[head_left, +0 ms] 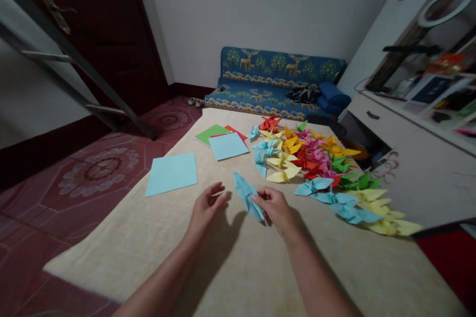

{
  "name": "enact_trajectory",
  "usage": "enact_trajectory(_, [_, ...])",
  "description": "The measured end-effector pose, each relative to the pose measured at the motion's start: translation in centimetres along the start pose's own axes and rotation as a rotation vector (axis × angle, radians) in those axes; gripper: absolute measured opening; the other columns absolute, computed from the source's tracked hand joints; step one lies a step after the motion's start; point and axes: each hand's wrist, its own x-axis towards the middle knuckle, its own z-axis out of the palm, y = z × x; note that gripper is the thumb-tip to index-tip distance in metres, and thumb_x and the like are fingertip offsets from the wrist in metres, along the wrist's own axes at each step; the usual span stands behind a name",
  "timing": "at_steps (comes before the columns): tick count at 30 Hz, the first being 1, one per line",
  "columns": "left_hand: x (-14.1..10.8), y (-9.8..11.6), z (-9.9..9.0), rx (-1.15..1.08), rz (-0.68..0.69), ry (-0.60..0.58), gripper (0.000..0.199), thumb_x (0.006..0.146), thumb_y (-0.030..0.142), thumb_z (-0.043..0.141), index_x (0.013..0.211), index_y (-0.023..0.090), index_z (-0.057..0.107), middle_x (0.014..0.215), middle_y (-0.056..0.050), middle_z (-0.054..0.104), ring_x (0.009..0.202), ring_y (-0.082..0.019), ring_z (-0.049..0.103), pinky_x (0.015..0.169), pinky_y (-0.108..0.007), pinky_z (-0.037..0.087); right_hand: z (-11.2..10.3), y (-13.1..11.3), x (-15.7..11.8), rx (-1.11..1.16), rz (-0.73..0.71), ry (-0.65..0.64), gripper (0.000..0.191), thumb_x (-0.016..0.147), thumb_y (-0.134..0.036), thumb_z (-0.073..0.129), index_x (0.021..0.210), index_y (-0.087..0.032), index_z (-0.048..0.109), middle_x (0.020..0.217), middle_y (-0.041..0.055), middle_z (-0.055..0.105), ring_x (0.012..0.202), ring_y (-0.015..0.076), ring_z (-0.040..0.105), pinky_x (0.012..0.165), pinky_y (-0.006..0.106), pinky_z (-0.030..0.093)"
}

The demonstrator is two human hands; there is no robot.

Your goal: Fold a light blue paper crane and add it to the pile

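With our right hand (pixel 275 204) we grasp a slender, folded light-blue paper piece (pixel 247 194) over the cream, cloth-covered worktop (pixel 148 247). Our left hand (pixel 208 203), fingers loosely curled, is released, just left of the piece. Beyond that hand, to its left, lies a flat light-blue paper square (pixel 171 174); to our right, we see many multicoloured folded-paper birds (pixel 315 157) clustered together.

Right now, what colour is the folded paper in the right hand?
The folded paper is light blue, best seen in the head view.
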Motion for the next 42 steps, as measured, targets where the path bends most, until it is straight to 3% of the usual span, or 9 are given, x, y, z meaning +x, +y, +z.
enact_trajectory(2, [0.7, 0.2, 1.7, -0.116, -0.126, -0.105, 0.053, 0.070, 0.045, 0.076, 0.110, 0.012, 0.065, 0.105, -0.015, 0.068, 0.088, -0.022, 0.068, 0.076, -0.034, 0.055, 0.5, 0.2, 0.2, 0.067, -0.029, 0.078, 0.033, 0.068, -0.049, 0.067, 0.069, -0.018, 0.055, 0.053, -0.0041, 0.052, 0.042, 0.0090, 0.043, 0.038, 0.021, 0.033])
enact_trajectory(4, [1.5, 0.0, 3.5, -0.142, -0.154, -0.205, 0.046, 0.068, 0.046, 0.077, 0.096, 0.010, 0.071, 0.082, -0.010, 0.070, 0.073, -0.017, 0.066, 0.067, -0.027, 0.053, 0.9, 0.5, 0.3, 0.116, -0.043, 0.133, 0.036, 0.068, -0.052, 0.066, 0.070, -0.019, 0.054, 0.054, -0.0039, 0.053, 0.041, 0.0091, 0.043, 0.037, 0.021, 0.033])
enact_trajectory(6, [2.2, -0.5, 4.8, -0.162, -0.122, -0.211, 0.041, 0.066, 0.048, 0.077, 0.083, 0.011, 0.074, 0.067, -0.005, 0.065, 0.058, -0.012, 0.058, 0.056, -0.022, 0.047, 0.9, 0.8, 0.2, 0.149, -0.039, 0.155, 0.038, 0.066, -0.053, 0.069, 0.068, -0.019, 0.052, 0.050, -0.0052, 0.050, 0.037, 0.0090, 0.042, 0.034, 0.021, 0.032])
enact_trajectory(9, [2.9, -1.3, 5.7, -0.168, -0.094, -0.187, 0.038, 0.065, 0.048, 0.078, 0.075, 0.011, 0.074, 0.061, -0.003, 0.062, 0.052, -0.010, 0.052, 0.049, -0.020, 0.040, 0.5, 1.1, -0.3, 0.235, -0.009, 0.121, 0.040, 0.066, -0.053, 0.073, 0.068, -0.019, 0.052, 0.045, -0.0074, 0.047, 0.033, 0.0074, 0.038, 0.031, 0.019, 0.028])
enact_trajectory(14, [2.9, -1.2, 5.9, -0.109, -0.100, -0.163, 0.037, 0.065, 0.046, 0.078, 0.079, 0.012, 0.076, 0.060, -0.002, 0.063, 0.053, -0.010, 0.051, 0.050, -0.020, 0.037, 0.0, 1.1, -0.6, 0.397, 0.060, 0.108, 0.041, 0.077, -0.058, 0.062, 0.078, -0.017, 0.058, 0.049, -0.0066, 0.047, 0.038, 0.0061, 0.040, 0.034, 0.015, 0.030])
enact_trajectory(23, [2.4, -1.0, 6.1, -0.034, -0.086, -0.193, 0.033, 0.069, 0.043, 0.075, 0.080, 0.012, 0.078, 0.061, -0.004, 0.066, 0.053, -0.011, 0.050, 0.052, -0.022, 0.037, 0.4, 1.4, 0.0, 0.287, 0.046, 0.219, 0.036, 0.070, -0.051, 0.070, 0.073, -0.016, 0.062, 0.046, -0.0063, 0.047, 0.038, 0.0072, 0.039, 0.036, 0.018, 0.031])
enact_trajectory(27, [2.5, -1.0, 5.9, -0.032, -0.095, -0.211, 0.034, 0.063, 0.040, 0.079, 0.082, 0.012, 0.078, 0.063, -0.004, 0.068, 0.052, -0.011, 0.050, 0.051, -0.022, 0.038, 0.6, 1.4, 0.1, 0.260, -0.022, 0.310, 0.030, 0.068, -0.044, 0.072, 0.067, -0.016, 0.062, 0.048, -0.0044, 0.050, 0.042, 0.0089, 0.042, 0.040, 0.021, 0.033])
enact_trajectory(33, [2.7, -1.5, 6.2, -0.017, -0.060, -0.145, 0.026, 0.059, 0.033, 0.080, 0.070, 0.010, 0.074, 0.057, -0.004, 0.066, 0.047, -0.010, 0.050, 0.048, -0.022, 0.037, 1.0, 1.2, 0.1, 0.218, -0.069, 0.369, 0.023, 0.067, -0.036, 0.070, 0.064, -0.016, 0.061, 0.052, -0.0017, 0.055, 0.047, 0.0111, 0.047, 0.044, 0.023, 0.037])
enact_trajectory(42, [2.8, -1.6, 6.4, -0.063, 0.015, -0.066, 0.034, 0.060, 0.031, 0.080, 0.082, 0.015, 0.060, 0.054, 0.002, 0.063, 0.046, -0.010, 0.053, 0.049, -0.020, 0.039, 1.4, 1.8, 0.1, 0.131, -0.171, 0.415, 0.022, 0.075, -0.032, 0.068, 0.087, -0.019, 0.055, 0.067, -0.0002, 0.060, 0.058, 0.0138, 0.058, 0.052, 0.023, 0.046])
